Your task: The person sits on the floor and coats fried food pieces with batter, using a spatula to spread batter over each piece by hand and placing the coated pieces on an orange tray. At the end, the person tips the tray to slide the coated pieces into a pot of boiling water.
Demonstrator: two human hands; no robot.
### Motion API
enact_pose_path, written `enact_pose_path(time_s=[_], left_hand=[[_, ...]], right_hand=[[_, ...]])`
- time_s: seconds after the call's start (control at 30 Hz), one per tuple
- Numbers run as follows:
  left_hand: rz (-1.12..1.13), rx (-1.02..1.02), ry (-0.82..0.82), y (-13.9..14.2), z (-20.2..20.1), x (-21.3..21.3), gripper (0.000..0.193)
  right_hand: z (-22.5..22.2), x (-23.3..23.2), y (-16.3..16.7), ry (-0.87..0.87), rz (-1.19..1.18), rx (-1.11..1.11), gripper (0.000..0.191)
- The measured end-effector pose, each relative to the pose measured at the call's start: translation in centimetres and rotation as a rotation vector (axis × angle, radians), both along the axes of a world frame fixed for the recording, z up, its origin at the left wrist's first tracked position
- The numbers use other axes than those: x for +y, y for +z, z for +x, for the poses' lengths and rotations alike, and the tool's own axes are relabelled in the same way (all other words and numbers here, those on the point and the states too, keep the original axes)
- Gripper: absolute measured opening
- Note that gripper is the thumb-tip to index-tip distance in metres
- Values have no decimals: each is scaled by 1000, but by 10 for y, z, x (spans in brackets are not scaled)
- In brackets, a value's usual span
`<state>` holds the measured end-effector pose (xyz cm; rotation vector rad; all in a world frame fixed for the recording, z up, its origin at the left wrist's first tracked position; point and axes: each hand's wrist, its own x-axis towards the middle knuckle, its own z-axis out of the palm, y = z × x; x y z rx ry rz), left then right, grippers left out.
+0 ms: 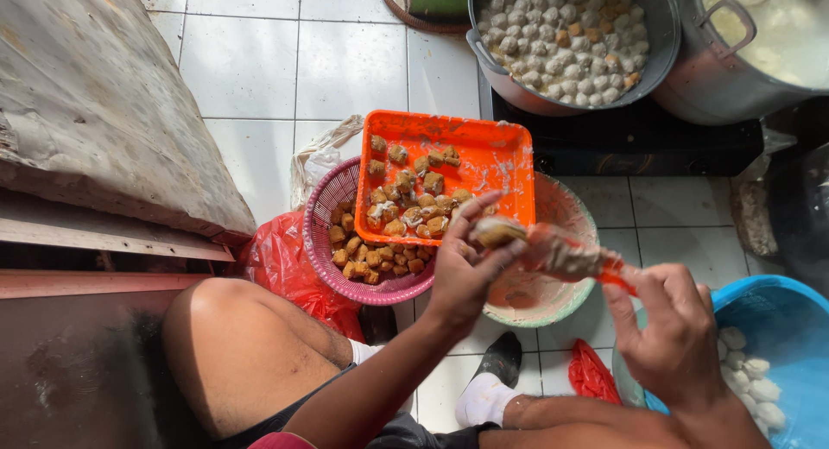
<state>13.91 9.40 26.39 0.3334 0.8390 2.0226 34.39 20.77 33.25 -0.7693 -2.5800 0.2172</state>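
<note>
Right now both hands are busy over the pale bowl (553, 306) of paste on the tiled floor (345, 69). The left hand (466, 272) pinches one brown tofu puff (496, 231) between thumb and fingertips, closed firmly on it. The right hand (669, 328) is clamped around the handle of an orange spoon (574, 257), whose paste-laden end sits right against the puff, so the filling looks to be going in at this very second.

How far along? By my reading, somewhere in the middle. The orange tray (492, 160), resting across the pink basket (324, 250) and the bowl's rim, carries roughly two dozen puffs bunched toward its near-left corner, many showing pale filling, while its far-right half is bare. Beneath it the pink basket holds around twenty plain brown puffs; the tray hides part of it, so that count is loose. The bowl looks scraped low, paste smeared up its wall.

Counting on: one tray, one basket, one bowl, one spoon. A blue basin (777, 328) at the right shows about seven white balls, the rest cut off by the frame. Up on the black stove (639, 138) stand two metal pots: one pot (566, 39) heaped with far too many pale balls to count, the other pot (743, 69) holding a whitish liquid.
</note>
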Motion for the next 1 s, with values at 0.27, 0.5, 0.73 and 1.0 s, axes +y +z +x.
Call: enact_pose_path(time_s=[0.27, 0.5, 0.73, 1.0], left_hand=[[-730, 943, 14, -99, -40, 5, 73], [-622, 1337, 126, -136, -46, 58, 89], [-263, 918, -449, -146, -96, -41, 41], [-980, 1430, -451, -252, -137, -81, 49]], right_hand=[[25, 39, -17, -299, -1634, 635, 43], [32, 43, -19, -298, -1640, 651, 41], [50, 52, -36, -261, -1784, 823, 48], [40, 55, -41, -304, -1735, 765, 48]])
